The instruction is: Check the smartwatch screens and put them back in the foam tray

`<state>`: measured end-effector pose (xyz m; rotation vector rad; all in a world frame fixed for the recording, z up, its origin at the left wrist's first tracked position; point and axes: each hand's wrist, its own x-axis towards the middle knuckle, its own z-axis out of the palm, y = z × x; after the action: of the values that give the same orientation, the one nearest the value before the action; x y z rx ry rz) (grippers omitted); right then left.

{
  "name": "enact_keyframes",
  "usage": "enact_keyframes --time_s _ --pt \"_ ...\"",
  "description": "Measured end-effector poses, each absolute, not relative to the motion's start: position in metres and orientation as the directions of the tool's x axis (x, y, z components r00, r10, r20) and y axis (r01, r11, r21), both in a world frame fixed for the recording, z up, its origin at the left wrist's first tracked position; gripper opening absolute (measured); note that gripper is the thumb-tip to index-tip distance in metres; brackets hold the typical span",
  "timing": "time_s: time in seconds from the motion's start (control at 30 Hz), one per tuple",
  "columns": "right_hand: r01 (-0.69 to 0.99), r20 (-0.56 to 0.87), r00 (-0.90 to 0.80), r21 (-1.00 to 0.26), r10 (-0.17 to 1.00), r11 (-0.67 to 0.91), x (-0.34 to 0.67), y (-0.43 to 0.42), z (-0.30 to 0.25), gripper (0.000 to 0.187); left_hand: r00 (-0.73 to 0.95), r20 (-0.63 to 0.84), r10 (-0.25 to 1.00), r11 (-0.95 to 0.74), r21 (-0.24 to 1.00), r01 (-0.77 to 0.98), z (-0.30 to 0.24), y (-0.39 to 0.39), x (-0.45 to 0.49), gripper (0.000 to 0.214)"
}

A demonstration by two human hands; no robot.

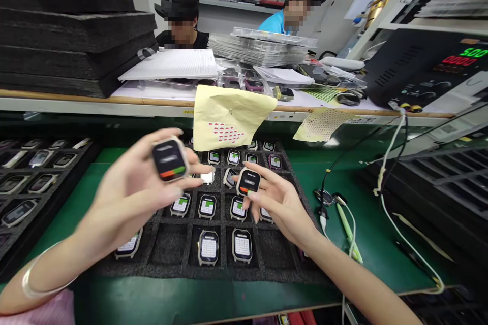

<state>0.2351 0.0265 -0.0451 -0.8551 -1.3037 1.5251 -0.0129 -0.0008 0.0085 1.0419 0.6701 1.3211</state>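
My left hand point(131, 190) is raised above the black foam tray point(171, 249) and grips a small smartwatch body point(170, 159) between thumb and fingers; its dark screen shows a red and green bar. My right hand point(280, 203) hovers over the tray's right side and holds a second watch body point(248, 182) at the fingertips, screen up, with a similar coloured bar. Below both hands, several more watch bodies point(208, 247) sit in the tray's square pockets, some with lit screens showing grids. A few pockets near the front are empty.
A second tray of watches point(23, 183) lies at the left. Yellow sticker sheets point(226, 117) hang from the shelf edge. Cables point(385, 198) and a pen point(348, 233) lie on the green mat at the right. A power supply point(430, 73), foam stacks point(68, 30) and two people sit beyond.
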Motion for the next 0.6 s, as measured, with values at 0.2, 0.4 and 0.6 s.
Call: enact_keyframes --time_s 0.2,0.4,0.6 --pt "-0.193 0.063 -0.364 -0.981 0.929 -0.009 0.236 0.020 -0.054 0.053 0.398 -0.022 0.917 0.156 0.939 -0.306 -0.034 0.029 0.017 0.046" --pt "-0.072 0.093 -0.251 -0.994 0.963 0.078 0.233 0.021 -0.058 0.032 0.522 0.056 0.851 0.136 0.937 -0.322 -0.051 0.024 0.023 0.050" --pt "-0.016 0.080 -0.281 -0.997 0.956 0.078 0.235 0.020 -0.062 0.028 0.509 0.081 0.857 0.137 0.916 -0.377 -0.054 0.024 0.022 0.041"
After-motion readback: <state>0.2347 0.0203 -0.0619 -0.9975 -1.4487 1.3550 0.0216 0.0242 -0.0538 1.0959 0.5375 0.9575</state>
